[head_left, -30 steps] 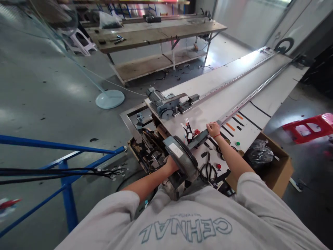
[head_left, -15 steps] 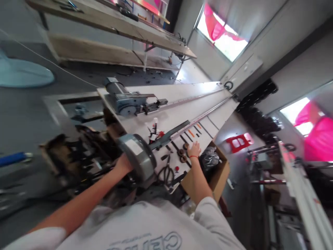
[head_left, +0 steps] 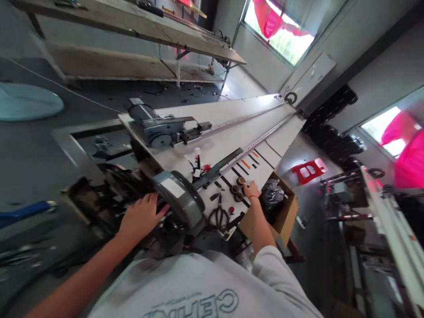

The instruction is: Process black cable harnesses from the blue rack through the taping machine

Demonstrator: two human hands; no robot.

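Note:
My left hand (head_left: 141, 217) is open, its fingers lying over dark parts at the table's near end. Its thumb points toward the rounded grey machine housing (head_left: 179, 196), which has a white label. My right hand (head_left: 252, 190), with a red band at the wrist, rests open at the right edge of the long white table (head_left: 225, 132). Its fingertips are beside several brown rings (head_left: 240, 181); whether they touch one is unclear. Black-handled scissors (head_left: 218, 216) and a small red round piece (head_left: 231, 210) lie nearer me. Black and orange strips (head_left: 245, 164) lie in a row farther along.
A cardboard box (head_left: 287, 216) holding black plastic stands right of the table. A second grey motor unit (head_left: 162, 132) sits at the table's left end, by a metal rail. Beyond are a wooden workbench (head_left: 109, 20) and a red plastic stool (head_left: 309, 171) on the floor.
My left hand has moved left, out from behind the grey housing, and its fingers now show. My right hand stays by the brown rings. The view has shifted slightly.

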